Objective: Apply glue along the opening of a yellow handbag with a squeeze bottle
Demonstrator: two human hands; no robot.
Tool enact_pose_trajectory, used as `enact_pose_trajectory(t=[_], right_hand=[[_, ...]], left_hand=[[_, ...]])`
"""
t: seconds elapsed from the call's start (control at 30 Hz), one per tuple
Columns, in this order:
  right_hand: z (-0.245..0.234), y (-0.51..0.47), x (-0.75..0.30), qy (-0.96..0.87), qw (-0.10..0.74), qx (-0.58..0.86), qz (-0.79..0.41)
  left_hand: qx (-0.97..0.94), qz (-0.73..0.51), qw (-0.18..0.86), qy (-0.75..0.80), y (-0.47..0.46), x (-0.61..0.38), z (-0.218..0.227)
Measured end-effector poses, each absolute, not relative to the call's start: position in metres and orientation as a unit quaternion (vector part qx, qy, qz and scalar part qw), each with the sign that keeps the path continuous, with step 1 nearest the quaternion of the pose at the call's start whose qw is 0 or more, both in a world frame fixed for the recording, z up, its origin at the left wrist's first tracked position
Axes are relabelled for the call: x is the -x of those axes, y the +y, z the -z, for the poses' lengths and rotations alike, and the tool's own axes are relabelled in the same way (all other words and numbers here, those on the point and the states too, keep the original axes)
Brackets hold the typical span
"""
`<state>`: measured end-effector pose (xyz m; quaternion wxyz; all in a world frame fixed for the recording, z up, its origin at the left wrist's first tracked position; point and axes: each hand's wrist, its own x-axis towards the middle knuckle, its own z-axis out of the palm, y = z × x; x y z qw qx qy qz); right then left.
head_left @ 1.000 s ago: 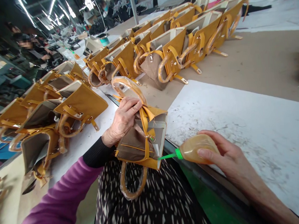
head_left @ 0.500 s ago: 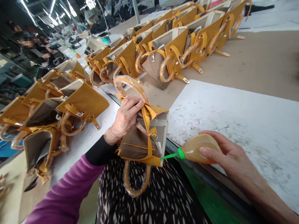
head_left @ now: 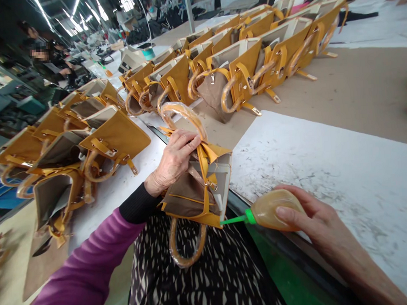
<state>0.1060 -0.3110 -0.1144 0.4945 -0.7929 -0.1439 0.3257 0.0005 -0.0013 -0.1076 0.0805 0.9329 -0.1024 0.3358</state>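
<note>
A mustard-yellow handbag with a brown lining rests on my lap, its open side towards me. My left hand is closed on its upper edge, beside a plastic-wrapped handle. The other wrapped handle hangs down over my patterned clothing. In my right hand is a squeeze bottle of amber liquid, tilted to the left. Its thin green nozzle meets the bag's lower right corner. I cannot see whether liquid is coming out.
Several similar yellow bags stand in rows across the table, and more bags are grouped on the left. White paper with dark marks covers the table to the right. A person is at the far left.
The nozzle tip has slid slightly down along the bag's corner, with the bottle and my right hand moving a little lower. My left hand keeps its grip. The view has shifted slightly.
</note>
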Motion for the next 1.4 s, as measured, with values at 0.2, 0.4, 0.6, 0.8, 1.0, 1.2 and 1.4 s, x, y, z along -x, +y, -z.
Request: enact_pose_trajectory(t=[0.2,0.4,0.6,0.8,1.0,1.2,1.4], right_hand=[[0.108,-0.309,-0.110,-0.176,0.485,0.810,-0.280],[0.108,-0.309,-0.118,-0.191,0.440,0.840,-0.255],[0.105,-0.308,-0.121,-0.192,0.417,0.865,-0.203],[0.107,-0.298,-0.124,-0.233,0.417,0.860,-0.181],[0.104,-0.285,-0.129,-0.242,0.407,0.872,-0.127],[0.101,-0.277,-0.132,-0.234,0.394,0.885,-0.078],[0.106,-0.281,-0.136,-0.218,0.411,0.878,-0.115]], left_hand=[[-0.935,-0.332,0.085,-0.095,0.000,0.001,0.112],[-0.940,-0.321,0.082,-0.082,-0.001,0.004,0.110],[-0.941,-0.316,0.089,-0.083,-0.002,0.005,0.109],[-0.942,-0.311,0.096,-0.082,-0.002,0.006,0.109],[-0.940,-0.314,0.099,-0.088,-0.003,0.006,0.109],[-0.940,-0.315,0.103,-0.080,-0.003,0.006,0.109],[-0.939,-0.319,0.103,-0.082,-0.004,0.006,0.107]])
